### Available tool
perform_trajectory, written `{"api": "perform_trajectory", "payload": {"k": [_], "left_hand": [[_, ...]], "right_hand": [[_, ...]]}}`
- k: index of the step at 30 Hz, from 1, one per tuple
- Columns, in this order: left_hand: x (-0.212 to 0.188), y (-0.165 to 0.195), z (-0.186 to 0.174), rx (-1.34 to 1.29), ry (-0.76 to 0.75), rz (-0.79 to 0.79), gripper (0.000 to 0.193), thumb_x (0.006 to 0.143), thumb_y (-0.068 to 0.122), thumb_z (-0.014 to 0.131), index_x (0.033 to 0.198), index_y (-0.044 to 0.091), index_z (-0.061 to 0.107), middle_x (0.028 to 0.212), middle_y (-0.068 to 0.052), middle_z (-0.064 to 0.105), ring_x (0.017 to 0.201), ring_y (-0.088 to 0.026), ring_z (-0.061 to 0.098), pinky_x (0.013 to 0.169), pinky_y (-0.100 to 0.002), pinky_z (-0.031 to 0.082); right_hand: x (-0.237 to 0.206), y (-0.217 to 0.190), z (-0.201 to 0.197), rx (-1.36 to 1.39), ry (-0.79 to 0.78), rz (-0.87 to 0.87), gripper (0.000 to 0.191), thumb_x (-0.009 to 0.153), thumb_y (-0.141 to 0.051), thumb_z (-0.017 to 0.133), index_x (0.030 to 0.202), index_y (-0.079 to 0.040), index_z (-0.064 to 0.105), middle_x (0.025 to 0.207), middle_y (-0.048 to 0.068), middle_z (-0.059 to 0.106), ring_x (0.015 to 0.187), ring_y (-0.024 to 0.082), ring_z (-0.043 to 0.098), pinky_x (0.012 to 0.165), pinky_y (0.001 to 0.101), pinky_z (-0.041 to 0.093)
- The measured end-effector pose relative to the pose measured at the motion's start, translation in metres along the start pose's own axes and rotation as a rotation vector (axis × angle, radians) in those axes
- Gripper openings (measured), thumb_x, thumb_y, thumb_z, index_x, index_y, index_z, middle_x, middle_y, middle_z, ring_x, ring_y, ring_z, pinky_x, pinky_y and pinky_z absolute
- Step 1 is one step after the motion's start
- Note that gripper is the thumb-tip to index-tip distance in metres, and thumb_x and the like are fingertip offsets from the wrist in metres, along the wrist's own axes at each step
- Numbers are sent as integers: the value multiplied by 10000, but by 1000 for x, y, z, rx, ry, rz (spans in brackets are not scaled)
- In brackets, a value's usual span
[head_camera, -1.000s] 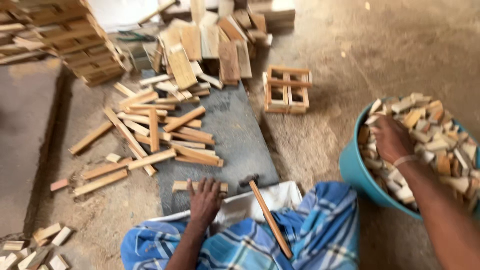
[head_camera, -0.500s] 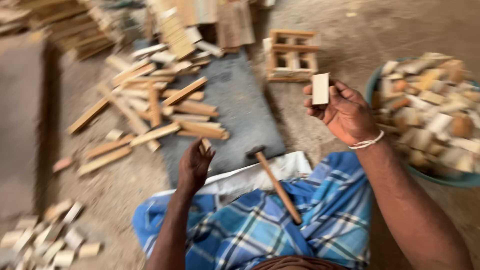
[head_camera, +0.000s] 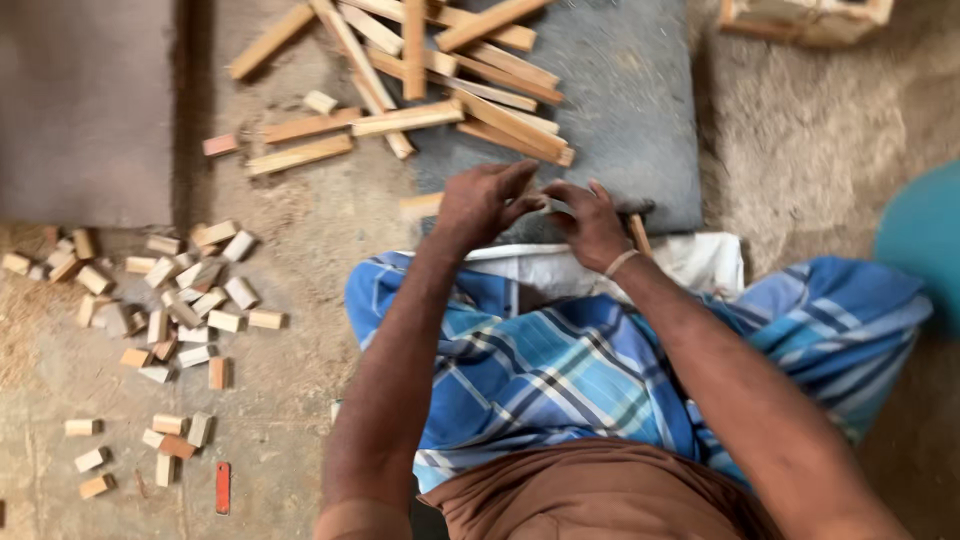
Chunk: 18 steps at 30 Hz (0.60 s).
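Note:
My left hand and my right hand meet over the near edge of a grey stone slab. Their fingertips pinch a small pale wooden block, which is mostly hidden by the fingers. Just right of my right hand lies a hammer, its wooden handle pointing towards my lap. A loose pile of wooden slats lies across the slab's far left part. A blue checked cloth covers my lap.
Several small wooden blocks are scattered on the sandy floor to the left. A teal basin shows at the right edge. A wooden frame sits at the top right. A small red piece lies at the lower left.
My right hand came from the basin with a wooden block and moved down to the slab's near edge. My left hand rose to meet it. The view tilted down and closer.

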<state>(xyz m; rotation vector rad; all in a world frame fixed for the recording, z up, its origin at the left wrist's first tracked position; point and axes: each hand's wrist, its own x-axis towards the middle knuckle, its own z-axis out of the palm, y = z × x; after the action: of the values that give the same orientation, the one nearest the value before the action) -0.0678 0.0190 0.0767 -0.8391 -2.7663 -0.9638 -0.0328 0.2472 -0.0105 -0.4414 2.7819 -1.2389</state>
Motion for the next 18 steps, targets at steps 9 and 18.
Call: {"api": "perform_trajectory", "payload": {"k": [9,18], "left_hand": [[2,6,31,30,-305,-67,430,861,414,777,1209,169,712,895,-78,741,841,-332,710,694,-467,546],[11,14,36,121,-417,-211,410,864,419,773,1170,151,719,965,-100,771,874,-298,729,760,-442,567]], "right_hand": [[-11,15,14,-84,20,-47,387,995,-94,622,1380,-95,579,1406,164,622,1381,308,529,1212,568,239],[-67,-23,-62,-291,64,-54,547,853,-164,766,1338,-35,549,1439,211,524,1372,405,482,1160,542,308]]}}
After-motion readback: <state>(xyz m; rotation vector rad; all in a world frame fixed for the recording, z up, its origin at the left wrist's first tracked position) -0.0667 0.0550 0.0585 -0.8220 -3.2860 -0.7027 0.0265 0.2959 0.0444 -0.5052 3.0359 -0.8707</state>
